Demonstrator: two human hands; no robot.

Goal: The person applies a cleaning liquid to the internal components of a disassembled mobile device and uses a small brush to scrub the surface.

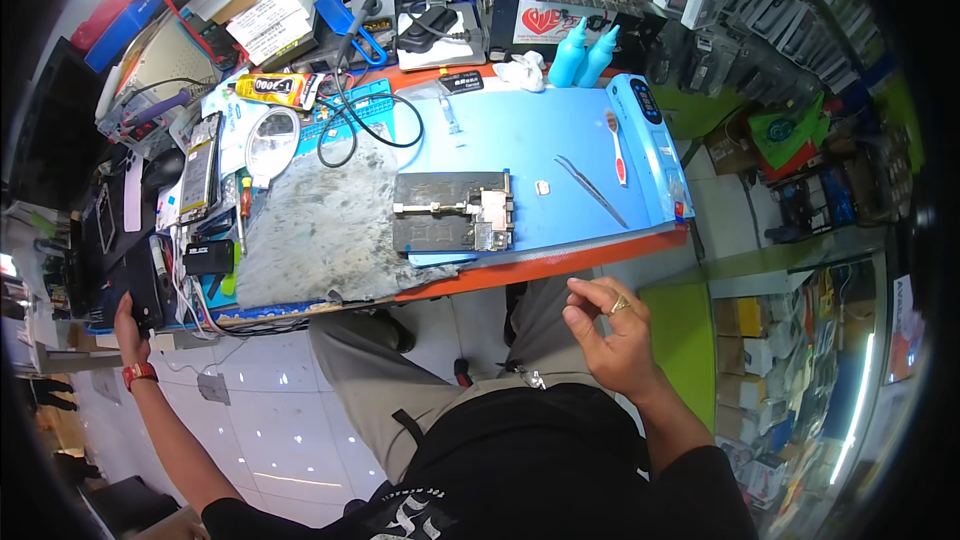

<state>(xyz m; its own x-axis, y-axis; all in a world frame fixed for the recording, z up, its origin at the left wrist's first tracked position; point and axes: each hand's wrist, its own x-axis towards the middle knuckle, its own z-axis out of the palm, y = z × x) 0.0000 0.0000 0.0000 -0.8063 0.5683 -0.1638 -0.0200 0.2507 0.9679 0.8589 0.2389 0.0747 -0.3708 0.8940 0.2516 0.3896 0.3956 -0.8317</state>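
Observation:
At the bench's far left edge, my left hand (131,334), with a red band on its wrist, closes against a dark flat thing (140,285) that I cannot make out. My right hand (615,335), wearing a gold ring, hovers above my lap in front of the bench. Its fingers are loosely bent, thumb and index apart, with nothing in them. Beyond it on the blue mat (480,130) lie dark curved tweezers (592,192), a red-and-white brush (617,152) and a small white piece (542,188). A dark metal clamp fixture (440,212) lies at mid-bench, holding a small board (492,212).
A worn grey mat (320,220) covers the left-middle bench. Cables, an opened phone (200,165), a screwdriver (246,198) and a yellow tube (275,90) crowd the left. Two blue squeeze bottles (568,55) stand at the back. A glass display case (790,360) is at right.

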